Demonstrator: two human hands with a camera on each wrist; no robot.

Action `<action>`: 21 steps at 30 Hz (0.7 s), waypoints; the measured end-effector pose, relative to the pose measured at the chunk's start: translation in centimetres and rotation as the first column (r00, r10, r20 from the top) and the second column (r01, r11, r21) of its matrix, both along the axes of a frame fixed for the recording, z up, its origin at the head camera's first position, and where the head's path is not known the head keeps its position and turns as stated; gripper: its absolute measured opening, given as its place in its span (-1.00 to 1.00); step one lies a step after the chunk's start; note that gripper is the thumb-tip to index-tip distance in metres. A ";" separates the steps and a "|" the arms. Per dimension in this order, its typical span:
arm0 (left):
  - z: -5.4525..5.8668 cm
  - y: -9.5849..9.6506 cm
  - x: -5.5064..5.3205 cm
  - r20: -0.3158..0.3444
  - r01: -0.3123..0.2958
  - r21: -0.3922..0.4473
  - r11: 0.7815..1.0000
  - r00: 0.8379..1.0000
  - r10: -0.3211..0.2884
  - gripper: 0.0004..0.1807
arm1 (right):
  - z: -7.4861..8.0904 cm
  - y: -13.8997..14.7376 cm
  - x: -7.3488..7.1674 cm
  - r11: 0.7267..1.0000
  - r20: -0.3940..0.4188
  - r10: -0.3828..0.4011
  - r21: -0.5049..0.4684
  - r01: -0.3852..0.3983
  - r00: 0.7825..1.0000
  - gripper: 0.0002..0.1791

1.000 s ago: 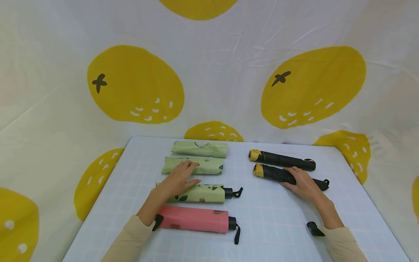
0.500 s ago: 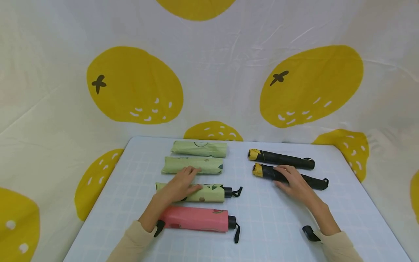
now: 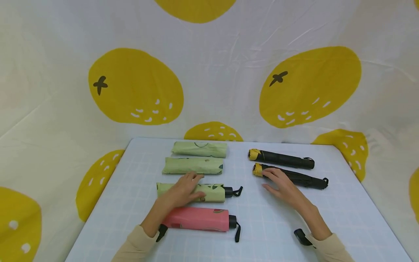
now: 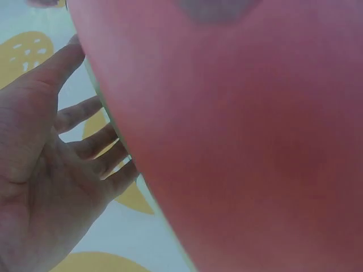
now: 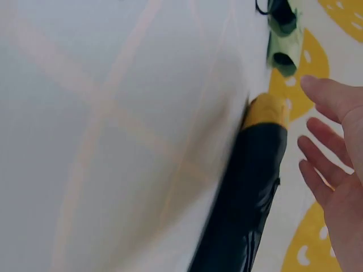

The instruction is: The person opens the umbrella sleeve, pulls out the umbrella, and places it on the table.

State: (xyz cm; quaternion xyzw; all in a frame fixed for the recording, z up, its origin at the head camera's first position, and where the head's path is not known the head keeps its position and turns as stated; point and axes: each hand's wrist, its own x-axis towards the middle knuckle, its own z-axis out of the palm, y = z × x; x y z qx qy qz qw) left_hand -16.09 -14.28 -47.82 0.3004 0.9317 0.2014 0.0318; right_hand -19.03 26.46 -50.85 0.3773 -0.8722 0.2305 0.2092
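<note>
My left hand (image 3: 184,191) hovers over a folded green umbrella (image 3: 214,193) with a black handle, its fingers loosely spread and holding nothing. Just nearer lies a folded pink umbrella (image 3: 199,219), which fills most of the left wrist view beside the hand (image 4: 51,141). On the right, my right hand (image 3: 283,187) is at the near side of a folded black umbrella (image 3: 309,180), fingertips by its yellow end. The right wrist view has this hand (image 5: 340,153) with relaxed, parted fingers, apart from the black umbrella (image 5: 241,192).
Two more green umbrellas (image 3: 193,166) lie in the back left rows, the farthest one (image 3: 199,148) near the table's rear edge. Another black umbrella (image 3: 283,159) lies behind the near one. A white cloth with yellow fruit prints (image 3: 222,72) hangs behind the table (image 3: 268,225).
My right hand has let go of the near black umbrella and slid left toward its yellow end. The left hand has drawn slightly nearer, off the middle green umbrella. The umbrellas stay put.
</note>
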 end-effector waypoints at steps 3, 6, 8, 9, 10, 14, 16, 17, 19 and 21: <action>0.1 0.2 0.3 0.020 -0.001 -0.003 1.000 1.000 0.001 -0.32 | 0.0 -0.8 0.2 1.000 0.004 0.014 -0.005 -0.014 1.000 -0.43; 0.1 0.4 0.6 0.031 0.004 -0.014 1.000 1.000 -0.003 -0.32 | 0.0 -1.7 0.4 0.999 0.000 0.037 -0.012 -0.037 0.999 -0.41; 0.1 0.7 0.8 0.034 0.008 -0.023 1.000 0.999 -0.008 -0.32 | 0.0 -2.2 0.5 0.999 0.007 0.051 -0.014 -0.051 0.999 -0.38; 0.1 0.8 0.8 0.031 0.011 -0.029 1.000 0.999 -0.010 -0.33 | -0.1 -2.5 0.5 0.998 0.010 0.060 -0.015 -0.060 0.998 -0.38; 0.0 0.9 0.8 0.035 0.012 -0.034 0.999 0.999 -0.011 -0.33 | -0.1 -2.8 0.5 0.998 0.015 0.068 -0.016 -0.068 0.998 -0.37; -0.3 1.3 0.9 0.030 0.014 -0.052 0.999 0.999 -0.012 -0.34 | -0.2 -3.9 0.7 0.996 0.040 0.094 -0.013 -0.093 0.995 -0.40; -0.6 1.4 0.9 0.039 0.016 -0.063 0.998 0.999 -0.013 -0.34 | -0.2 -4.4 0.8 0.995 0.056 0.101 -0.012 -0.101 0.993 -0.42; -0.7 1.5 1.0 0.042 0.016 -0.072 0.997 0.999 -0.013 -0.34 | -0.2 -4.7 0.8 0.994 0.066 0.105 -0.013 -0.105 0.992 -0.43; -1.0 1.7 1.0 0.050 0.015 -0.077 0.997 0.999 -0.012 -0.34 | -0.3 -5.2 0.9 0.993 0.086 0.114 -0.014 -0.113 0.990 -0.44; -1.0 1.9 1.1 0.063 0.015 -0.077 0.997 0.998 -0.011 -0.34 | -0.4 -5.7 0.9 0.992 0.106 0.126 -0.018 -0.125 0.986 -0.45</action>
